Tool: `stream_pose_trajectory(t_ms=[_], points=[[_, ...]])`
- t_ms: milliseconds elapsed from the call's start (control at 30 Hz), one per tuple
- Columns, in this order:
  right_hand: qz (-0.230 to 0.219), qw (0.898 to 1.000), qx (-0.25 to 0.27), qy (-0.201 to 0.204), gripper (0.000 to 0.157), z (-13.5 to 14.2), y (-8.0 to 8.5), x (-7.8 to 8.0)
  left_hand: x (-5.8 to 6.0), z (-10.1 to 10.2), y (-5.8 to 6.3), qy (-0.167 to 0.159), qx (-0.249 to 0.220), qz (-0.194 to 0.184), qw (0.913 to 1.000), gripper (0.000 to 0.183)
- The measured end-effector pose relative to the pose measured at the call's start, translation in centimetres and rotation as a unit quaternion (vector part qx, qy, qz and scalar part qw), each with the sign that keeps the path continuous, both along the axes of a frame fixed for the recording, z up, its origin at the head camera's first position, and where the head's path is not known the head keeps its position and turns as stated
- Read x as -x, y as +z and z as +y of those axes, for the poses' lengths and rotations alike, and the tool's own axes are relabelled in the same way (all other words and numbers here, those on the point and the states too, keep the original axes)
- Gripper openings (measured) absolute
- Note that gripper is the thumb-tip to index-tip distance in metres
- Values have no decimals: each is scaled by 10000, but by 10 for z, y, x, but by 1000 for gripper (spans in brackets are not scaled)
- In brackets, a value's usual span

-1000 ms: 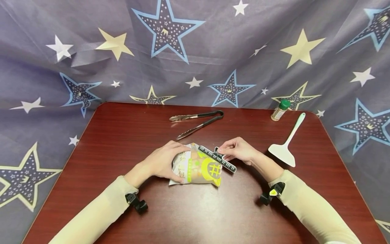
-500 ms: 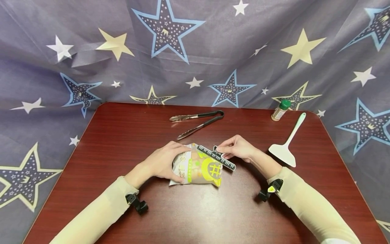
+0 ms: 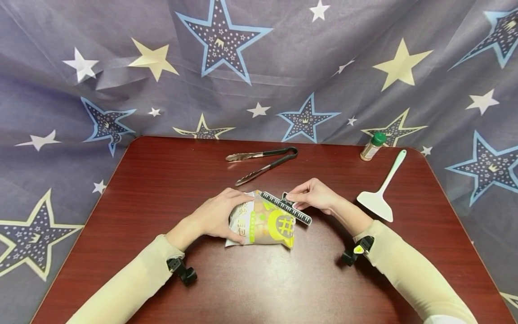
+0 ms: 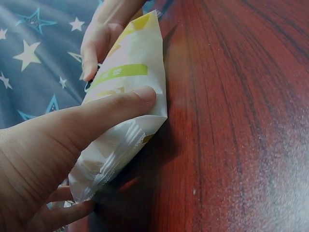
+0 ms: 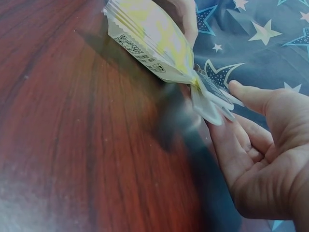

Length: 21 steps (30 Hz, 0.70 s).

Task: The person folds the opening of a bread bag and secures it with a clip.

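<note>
A plastic food bag [image 3: 263, 225] with white, clear and yellow-green parts lies in the middle of the table. My left hand [image 3: 221, 213] grips its left end, with the thumb [image 4: 128, 104] across the front in the left wrist view. A long bag clip [image 3: 286, 208] with a piano-key pattern sits slantwise across the bag's upper right corner. My right hand [image 3: 315, 197] pinches the clip's handle between thumb and fingers. Seen from the right wrist, the clip [image 5: 212, 94] has the gathered edge of the bag [image 5: 154, 38] between its jaws.
Black-handled metal tongs [image 3: 263, 164] lie spread behind the bag. To the right is a white spatula [image 3: 376, 202] with a pale green handle. A green-capped seasoning jar [image 3: 371, 147] stands near the back right edge of the reddish-brown table [image 3: 170, 166]. Star-patterned cloth [image 3: 259, 67] hangs behind.
My right hand and the clip have shifted slightly up and to the left over the bag's corner. The left hand and the bag have hardly moved.
</note>
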State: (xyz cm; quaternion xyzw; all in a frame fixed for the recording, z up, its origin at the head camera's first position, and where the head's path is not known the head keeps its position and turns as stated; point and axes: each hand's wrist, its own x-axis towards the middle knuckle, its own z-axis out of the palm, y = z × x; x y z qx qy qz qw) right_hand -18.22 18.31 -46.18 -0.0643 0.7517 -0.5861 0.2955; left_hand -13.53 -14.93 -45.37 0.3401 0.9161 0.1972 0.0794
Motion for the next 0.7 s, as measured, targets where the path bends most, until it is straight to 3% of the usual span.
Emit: stream_pose_trajectory(t_ms=[700], points=[[63, 10000, 2, -9, 33, -10, -2, 5, -2, 1, 1, 50, 55, -13, 10000, 111]])
